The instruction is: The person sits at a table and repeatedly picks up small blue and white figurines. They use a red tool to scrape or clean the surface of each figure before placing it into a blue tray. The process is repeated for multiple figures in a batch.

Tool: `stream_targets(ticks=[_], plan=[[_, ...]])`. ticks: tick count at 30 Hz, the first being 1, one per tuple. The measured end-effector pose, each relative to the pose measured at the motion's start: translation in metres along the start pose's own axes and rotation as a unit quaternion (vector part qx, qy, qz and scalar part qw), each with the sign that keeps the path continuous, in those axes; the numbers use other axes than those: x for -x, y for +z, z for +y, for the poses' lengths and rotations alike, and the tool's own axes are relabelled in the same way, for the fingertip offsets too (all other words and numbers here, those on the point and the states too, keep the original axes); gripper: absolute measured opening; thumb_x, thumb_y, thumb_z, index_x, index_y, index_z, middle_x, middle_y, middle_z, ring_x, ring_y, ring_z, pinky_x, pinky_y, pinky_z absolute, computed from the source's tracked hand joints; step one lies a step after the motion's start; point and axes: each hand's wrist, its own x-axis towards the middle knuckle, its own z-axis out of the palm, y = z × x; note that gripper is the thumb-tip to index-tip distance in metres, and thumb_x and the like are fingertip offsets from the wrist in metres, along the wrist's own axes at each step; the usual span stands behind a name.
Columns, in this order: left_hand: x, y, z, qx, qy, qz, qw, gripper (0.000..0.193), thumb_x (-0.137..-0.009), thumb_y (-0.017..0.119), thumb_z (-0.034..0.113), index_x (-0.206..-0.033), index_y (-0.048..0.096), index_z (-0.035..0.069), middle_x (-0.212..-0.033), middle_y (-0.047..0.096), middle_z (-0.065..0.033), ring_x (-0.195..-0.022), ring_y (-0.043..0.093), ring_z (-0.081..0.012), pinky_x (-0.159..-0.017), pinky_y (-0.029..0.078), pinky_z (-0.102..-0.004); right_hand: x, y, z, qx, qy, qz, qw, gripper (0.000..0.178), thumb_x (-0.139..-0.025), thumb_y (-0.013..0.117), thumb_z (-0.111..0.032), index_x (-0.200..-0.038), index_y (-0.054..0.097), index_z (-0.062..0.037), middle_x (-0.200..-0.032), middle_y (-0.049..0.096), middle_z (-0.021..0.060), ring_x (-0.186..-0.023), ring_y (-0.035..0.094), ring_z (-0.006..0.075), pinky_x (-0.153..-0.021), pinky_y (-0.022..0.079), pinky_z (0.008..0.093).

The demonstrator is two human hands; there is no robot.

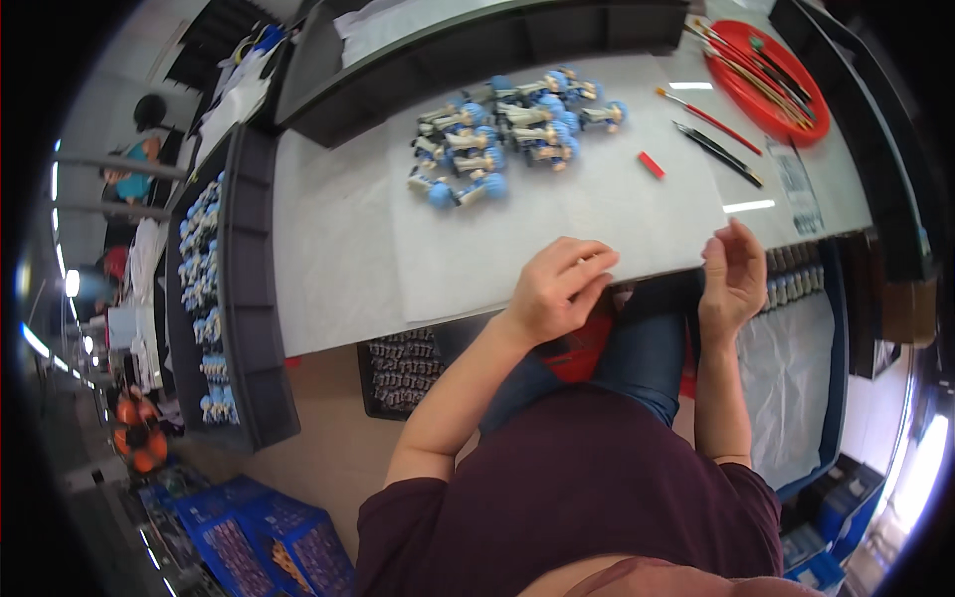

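Note:
Near the front edge of the table (328,229), my left hand (559,291) is held with its fingers loosely bent and slightly apart; I see nothing in it. My right hand (734,281) is raised past the same edge, palm turned inward, fingers half curled and the thumb apart, with nothing visible in its grasp. Beyond my left hand, a cluster of small figurines (473,139) with light-blue hair lies on a white sheet (438,264). A small red block (652,165) rests to their right, near a red-handled paintbrush (711,121) and a dark pen-like tool (718,155).
A red oval tray (741,104) holds several brushes at the far right. Grey crates stand behind the figurines (477,52) and at the left (254,289), the left one with more figurines. A blue bin (836,398) with figure parts sits beside my right arm. Blue boxes (264,527) stand lower left.

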Motion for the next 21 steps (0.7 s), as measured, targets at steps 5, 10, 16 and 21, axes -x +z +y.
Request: stream_targets(ticks=[5,10,16,21], plan=[[0.001,-0.032,0.008,-0.093,0.053,0.056,0.993,0.026,-0.066,0.067,-0.005,-0.091,0.063,0.003,-0.094,0.062,-0.0107,-0.081,0.061,-0.0271,-0.073,0.048,-0.0366,0.005,0.104,-0.013,-0.092,0.033,-0.236,0.967,0.033,-0.08,0.063,0.002,-0.112,0.056,-0.001,-0.091,0.058,0.006,-0.072,0.056,0.0079,-0.061,0.045,0.0207],[0.007,-0.078,-0.027,-0.218,-0.058,0.114,0.968,0.028,-0.067,0.068,-0.003,-0.093,0.064,0.005,-0.098,0.062,-0.0082,-0.09,0.057,-0.0287,-0.076,0.046,-0.0365,0.021,0.138,0.003,-0.044,0.11,-0.29,0.95,0.027,-0.084,0.061,-0.002,-0.111,0.057,0.0007,-0.087,0.058,0.0034,-0.067,0.053,0.005,-0.056,0.043,0.0185],[0.005,-0.091,-0.044,-0.297,-0.135,0.087,0.941,0.035,-0.066,0.07,0.0,-0.1,0.064,0.006,-0.101,0.061,-0.0062,-0.103,0.05,-0.0285,-0.089,0.04,-0.0395,0.02,0.135,0.014,-0.078,0.149,-0.27,0.948,0.025,-0.085,0.061,-0.003,-0.109,0.058,0.001,-0.084,0.057,0.0012,-0.066,0.05,0.0031,-0.057,0.042,0.0175],[0.008,-0.088,-0.049,-0.321,-0.086,0.052,0.942,0.039,-0.064,0.072,0.001,-0.102,0.063,0.006,-0.102,0.06,-0.0068,-0.102,0.051,-0.0277,-0.088,0.041,-0.0389,0.021,0.135,0.014,-0.045,0.132,-0.28,0.95,0.023,-0.085,0.06,-0.003,-0.108,0.059,0.0016,-0.083,0.057,0.0002,-0.067,0.05,0.0025,-0.058,0.042,0.0171]])
